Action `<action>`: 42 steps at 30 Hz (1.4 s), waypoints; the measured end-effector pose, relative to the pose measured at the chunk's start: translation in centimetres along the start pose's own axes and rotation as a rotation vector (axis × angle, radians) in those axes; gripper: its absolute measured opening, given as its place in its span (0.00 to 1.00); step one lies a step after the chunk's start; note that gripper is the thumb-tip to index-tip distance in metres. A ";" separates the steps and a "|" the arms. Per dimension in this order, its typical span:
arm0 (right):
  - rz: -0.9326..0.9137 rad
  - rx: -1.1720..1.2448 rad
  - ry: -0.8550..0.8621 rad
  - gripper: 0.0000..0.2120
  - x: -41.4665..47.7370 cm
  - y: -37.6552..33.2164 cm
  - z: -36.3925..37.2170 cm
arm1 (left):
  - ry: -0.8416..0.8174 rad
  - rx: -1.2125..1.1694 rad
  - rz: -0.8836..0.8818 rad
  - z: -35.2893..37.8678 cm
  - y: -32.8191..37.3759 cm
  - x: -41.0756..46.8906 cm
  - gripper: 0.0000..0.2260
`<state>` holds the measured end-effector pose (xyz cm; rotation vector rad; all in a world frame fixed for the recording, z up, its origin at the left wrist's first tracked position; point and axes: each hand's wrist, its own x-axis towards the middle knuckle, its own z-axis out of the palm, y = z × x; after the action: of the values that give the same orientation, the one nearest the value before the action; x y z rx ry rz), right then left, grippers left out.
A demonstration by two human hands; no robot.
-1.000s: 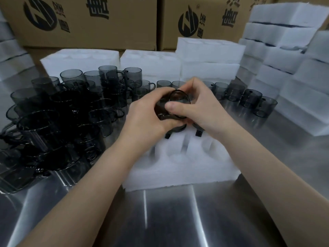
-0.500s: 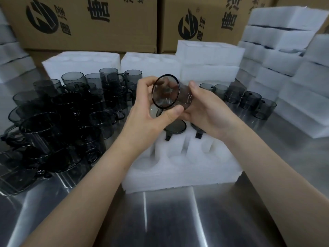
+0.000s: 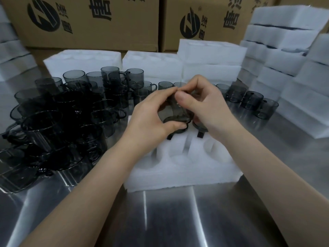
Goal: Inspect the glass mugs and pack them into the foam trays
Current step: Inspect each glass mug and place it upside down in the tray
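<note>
Mug [image 3: 175,111], clamped in curled fingers of left hand [image 3: 151,116] and right hand [image 3: 208,107] over tray [image 3: 178,175]: two packed mugs [image 3: 181,131] far, near pockets [image 3: 178,155] empty, heap [image 3: 53,125] at left unpacked.

On the tabletop [image 3: 169,220] before us sits a foam tray [image 3: 181,172], with two seated mugs [image 3: 170,136] in its far pockets. Our left hand [image 3: 149,118] and right hand [image 3: 211,111] hold a mug [image 3: 175,113] above them. Loose mugs [image 3: 58,122] heap at left, stacked trays [image 3: 281,56] stand at right, and cardboard boxes [image 3: 89,38] are behind.
</note>
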<state>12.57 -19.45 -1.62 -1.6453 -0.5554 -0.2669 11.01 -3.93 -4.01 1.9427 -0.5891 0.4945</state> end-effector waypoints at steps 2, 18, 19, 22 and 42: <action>0.051 0.081 0.050 0.11 0.1 0.0 0.0 | -0.016 -0.024 0.021 0.0 0.2 0.0 0.33; 0.286 0.311 -0.277 0.14 0.5 0.5 -1.9 | -0.027 -0.356 -0.075 -0.4 0.1 0.0 0.23; 0.287 0.267 -0.246 0.12 0.5 0.5 -1.7 | -0.032 -0.334 -0.070 -0.3 0.0 0.0 0.24; 0.239 0.183 -0.110 0.05 0.4 0.4 -0.9 | -0.026 -0.228 -0.045 -0.1 0.1 -0.1 0.26; 0.275 0.232 -0.246 0.15 0.6 0.9 -1.0 | 0.135 -0.297 -0.109 -0.8 -0.3 0.5 0.20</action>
<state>13.70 -20.38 -1.95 -1.5146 -0.5153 0.1983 11.56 -3.21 -3.63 1.6361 -0.4401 0.4386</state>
